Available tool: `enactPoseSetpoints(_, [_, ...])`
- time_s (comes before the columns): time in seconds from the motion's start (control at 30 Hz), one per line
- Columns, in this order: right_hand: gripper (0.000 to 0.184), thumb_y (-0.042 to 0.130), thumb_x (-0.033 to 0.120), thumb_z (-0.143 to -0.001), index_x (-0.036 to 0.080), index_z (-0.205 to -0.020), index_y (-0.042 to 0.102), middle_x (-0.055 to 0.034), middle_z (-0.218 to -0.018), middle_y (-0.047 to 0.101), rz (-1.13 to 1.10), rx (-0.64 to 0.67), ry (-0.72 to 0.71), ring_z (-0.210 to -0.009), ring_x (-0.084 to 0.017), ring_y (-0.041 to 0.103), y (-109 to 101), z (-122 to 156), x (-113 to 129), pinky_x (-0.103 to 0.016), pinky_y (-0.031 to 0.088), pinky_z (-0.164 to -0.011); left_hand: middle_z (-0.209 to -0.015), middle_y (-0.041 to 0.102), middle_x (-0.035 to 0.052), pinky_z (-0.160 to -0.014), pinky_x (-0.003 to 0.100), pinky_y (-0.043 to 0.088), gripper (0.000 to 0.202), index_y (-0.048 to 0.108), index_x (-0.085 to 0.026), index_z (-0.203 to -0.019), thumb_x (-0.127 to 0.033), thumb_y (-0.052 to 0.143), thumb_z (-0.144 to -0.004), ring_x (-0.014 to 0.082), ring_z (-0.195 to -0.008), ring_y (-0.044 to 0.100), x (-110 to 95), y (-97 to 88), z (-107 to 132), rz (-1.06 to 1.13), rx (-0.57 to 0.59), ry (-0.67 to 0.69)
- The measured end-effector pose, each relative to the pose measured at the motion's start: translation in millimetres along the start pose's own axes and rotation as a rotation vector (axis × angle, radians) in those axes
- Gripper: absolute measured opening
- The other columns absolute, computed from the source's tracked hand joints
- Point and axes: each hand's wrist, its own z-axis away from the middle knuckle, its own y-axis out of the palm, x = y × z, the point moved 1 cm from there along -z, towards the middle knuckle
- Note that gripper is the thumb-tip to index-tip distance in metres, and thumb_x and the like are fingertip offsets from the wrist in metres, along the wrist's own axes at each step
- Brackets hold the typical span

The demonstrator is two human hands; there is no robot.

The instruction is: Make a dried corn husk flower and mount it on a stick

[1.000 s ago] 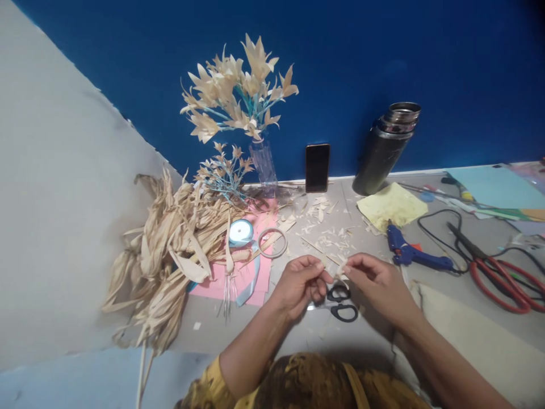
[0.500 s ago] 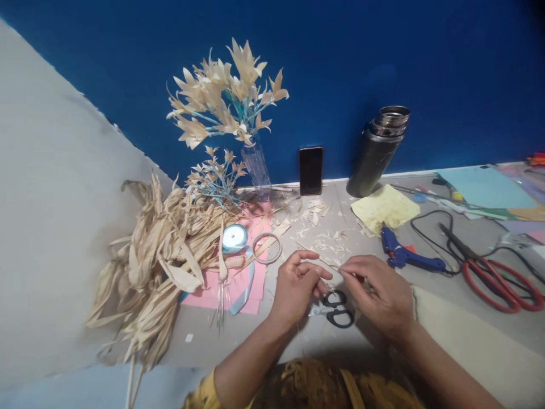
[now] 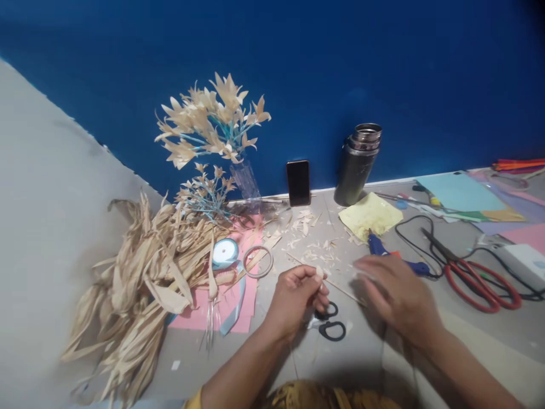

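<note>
My left hand (image 3: 296, 298) is closed in a pinch on a small pale husk piece (image 3: 319, 272) just above the black-handled scissors (image 3: 328, 324) lying on the grey table (image 3: 272, 358). My right hand (image 3: 394, 295) is blurred by motion. It hovers to the right of the left hand, near the blue glue gun (image 3: 383, 250), with fingers reaching left over the table. What it holds, if anything, I cannot make out. Husk scraps (image 3: 313, 250) litter the table beyond both hands.
A heap of dried corn husks (image 3: 140, 284) lies left, with pink paper (image 3: 232, 295), a blue ribbon spool (image 3: 225, 253) and a tape ring (image 3: 258, 261). Husk flowers in a vase (image 3: 213, 122), a phone (image 3: 298, 182) and a flask (image 3: 356, 165) stand by the blue wall. Red-handled scissors (image 3: 477, 278) and coloured papers (image 3: 460, 193) lie right.
The hands, which were together pinching a husk piece, have parted. My right hand has swung to the right toward the glue gun. The view has tilted upward and shifted right.
</note>
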Motion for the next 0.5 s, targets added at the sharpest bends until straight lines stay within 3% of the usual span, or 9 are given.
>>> enactPoseSetpoints(0.07, [0.035,0.052,0.014,-0.089,0.011,-0.122,0.063,-0.0188,-0.116,0.067,0.215,0.095,0.078,-0.106,-0.035,0.059,-9,10,-35,-0.05,0.05,-0.092,-0.063,0.065,0.003,-0.049,0.022,0.045,0.036,0.065,-0.013,-0.08,-0.039,0.085,-0.065,0.0116,-0.052,0.058,-7,-2.9,-4,-0.043,-0.02,-0.007])
enactPoseSetpoints(0.17, [0.046,0.055,0.01,-0.082,0.006,-0.127,0.06,-0.0222,-0.126,0.063,0.446,0.303,0.156,-0.109,-0.038,0.058,-12,24,-70,-0.051,0.05,-0.092,-0.062,0.065,0.0016,-0.052,0.022,0.045,0.032,0.064,-0.014,-0.082,-0.033,0.083,-0.065,0.0106,-0.052,0.057,-19,-1.2,-17,-0.109,-0.046,0.032])
enactPoseSetpoints(0.37, [0.05,0.06,0.005,-0.072,0.012,-0.122,0.063,-0.0204,-0.128,0.063,0.507,0.364,0.228,-0.11,-0.037,0.057,4,28,-82,-0.046,0.049,-0.087,-0.058,0.061,0.0006,-0.047,0.02,0.039,0.013,0.066,-0.014,-0.071,-0.026,0.071,-0.075,0.0092,-0.05,0.053,-32,30.4,-72,-0.447,0.075,0.182])
enactPoseSetpoints(0.5, [0.035,0.059,0.006,-0.072,0.013,-0.107,0.064,-0.0182,-0.114,0.066,0.437,0.332,0.298,-0.102,-0.035,0.058,8,27,-94,-0.045,0.047,-0.084,-0.057,0.059,-0.0006,-0.044,0.02,0.038,0.008,0.066,-0.014,-0.068,-0.019,0.07,-0.072,0.0097,-0.048,0.052,-32,51.4,-107,-0.455,0.069,0.152])
